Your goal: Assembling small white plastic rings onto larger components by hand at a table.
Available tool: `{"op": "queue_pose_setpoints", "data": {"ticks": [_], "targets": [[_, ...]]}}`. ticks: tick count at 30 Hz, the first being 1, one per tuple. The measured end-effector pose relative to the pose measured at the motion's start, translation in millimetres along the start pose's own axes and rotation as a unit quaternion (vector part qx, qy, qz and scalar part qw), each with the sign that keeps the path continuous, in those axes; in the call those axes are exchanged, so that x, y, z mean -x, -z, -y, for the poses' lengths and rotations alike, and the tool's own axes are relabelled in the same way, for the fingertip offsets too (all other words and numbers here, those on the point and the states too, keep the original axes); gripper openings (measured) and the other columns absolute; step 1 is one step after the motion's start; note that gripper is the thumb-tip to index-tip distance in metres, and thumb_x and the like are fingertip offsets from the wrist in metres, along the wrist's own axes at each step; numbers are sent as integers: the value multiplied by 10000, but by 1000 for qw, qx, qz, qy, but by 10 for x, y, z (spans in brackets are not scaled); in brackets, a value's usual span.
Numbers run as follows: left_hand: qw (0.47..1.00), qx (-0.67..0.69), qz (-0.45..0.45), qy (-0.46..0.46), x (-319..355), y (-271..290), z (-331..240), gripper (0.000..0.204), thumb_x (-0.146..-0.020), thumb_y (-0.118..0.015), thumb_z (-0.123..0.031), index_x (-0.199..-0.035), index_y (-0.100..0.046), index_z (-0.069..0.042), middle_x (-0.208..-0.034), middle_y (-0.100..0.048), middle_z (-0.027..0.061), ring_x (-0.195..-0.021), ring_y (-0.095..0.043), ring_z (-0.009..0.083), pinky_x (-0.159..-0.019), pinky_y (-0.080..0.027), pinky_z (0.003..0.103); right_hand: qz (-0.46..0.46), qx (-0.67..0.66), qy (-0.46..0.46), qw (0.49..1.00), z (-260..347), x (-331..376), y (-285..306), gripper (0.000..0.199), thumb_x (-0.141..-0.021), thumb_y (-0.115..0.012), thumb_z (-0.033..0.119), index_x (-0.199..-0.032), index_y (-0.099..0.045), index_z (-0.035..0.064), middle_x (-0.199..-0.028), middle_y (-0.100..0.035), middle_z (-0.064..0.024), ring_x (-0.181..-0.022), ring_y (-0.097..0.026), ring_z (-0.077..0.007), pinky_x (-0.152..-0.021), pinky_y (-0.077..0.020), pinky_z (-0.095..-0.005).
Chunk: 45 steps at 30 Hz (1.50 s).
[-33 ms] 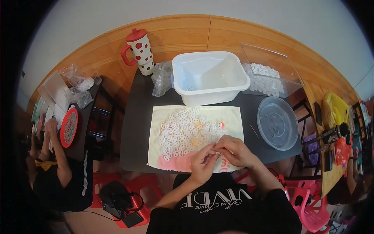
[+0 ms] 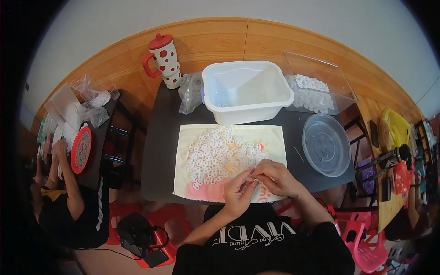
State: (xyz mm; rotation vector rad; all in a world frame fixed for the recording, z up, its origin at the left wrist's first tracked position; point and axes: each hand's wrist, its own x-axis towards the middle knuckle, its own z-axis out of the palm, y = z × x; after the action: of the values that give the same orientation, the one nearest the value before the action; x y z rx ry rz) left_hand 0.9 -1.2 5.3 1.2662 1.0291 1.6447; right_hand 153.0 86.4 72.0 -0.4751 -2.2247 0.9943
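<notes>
White plastic rings (image 2: 220,153) sit heaped on a pale cloth (image 2: 192,183), probably so they don't skitter off the dark table (image 2: 158,156). Left hand (image 2: 239,192) and right hand (image 2: 277,178) meet at the cloth's near edge, fingertips pinched on one tiny piece (image 2: 253,179) held close for fiddly work. Empty white tub (image 2: 245,89) waits just behind, clear lid (image 2: 327,144) off to the right.

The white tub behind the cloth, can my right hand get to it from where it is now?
Probably yes. The right hand is at the cloth's near edge, busy with a small piece alongside the left hand. Only flat cloth and low white pieces lie before the white tub.
</notes>
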Motion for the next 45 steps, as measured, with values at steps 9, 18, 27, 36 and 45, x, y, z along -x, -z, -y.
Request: {"op": "queue_pose_setpoints", "data": {"ticks": [9, 18, 27, 36, 45], "targets": [[999, 25, -22, 3, -16, -11, -7, 399, -889, -662, 73, -1277, -572, 39, -928, -662, 37, -793, -599, 60, -686, -467, 187, -93, 164, -57, 980, -162, -155, 227, 138, -874, -623, 5, -1011, -640, 11, -869, -596, -160, -742, -618, -342, -644, -494, -414], [999, 27, -17, 20, -5, 7, 19, 386, -897, -657, 70, -1272, -570, 41, -929, -650, 25, -782, -577, 56, -681, -449, 190, -9, 335, -57, 940, -570, -240, 209, 121, -797, -648, 40, -916, -671, 38, -884, -574, -145, -865, -598, -342, -736, -496, -423], [999, 18, -27, 28, -11, 21, -18, 338, -900, -659, 64, -1233, -603, 45, -927, -636, 30, -812, -568, 48, -720, -457, 183, -114, 114, -159, 974, -458, -9, 292, 102, -802, -668, -24, -891, -628, 6, -849, -604, -144, -787, -615, -346, -672, -492, -382], [999, 15, -23, 23, -14, -16, -16, 336, -899, -659, 65, -1230, -603, 42, -925, -626, 19, -807, -557, 42, -727, -457, 180, -53, 264, -62, 961, -539, -117, 247, 153, -812, -656, -23, -956, -667, 29, -852, -609, -147, -791, -622, -331, -692, -502, -375], [998, 31, -9, 60, -38, -6, -8, 357, -912, -628, 75, -1265, -578, 49, -911, -620, 19, -840, -579, 56, -762, -468, 190, -111, -212, -239, 941, -236, 106, 116, 115, -921, -619, -44, -1029, -657, -31, -898, -660, -19, -833, -601, -69, -756, -488, -220]]}}
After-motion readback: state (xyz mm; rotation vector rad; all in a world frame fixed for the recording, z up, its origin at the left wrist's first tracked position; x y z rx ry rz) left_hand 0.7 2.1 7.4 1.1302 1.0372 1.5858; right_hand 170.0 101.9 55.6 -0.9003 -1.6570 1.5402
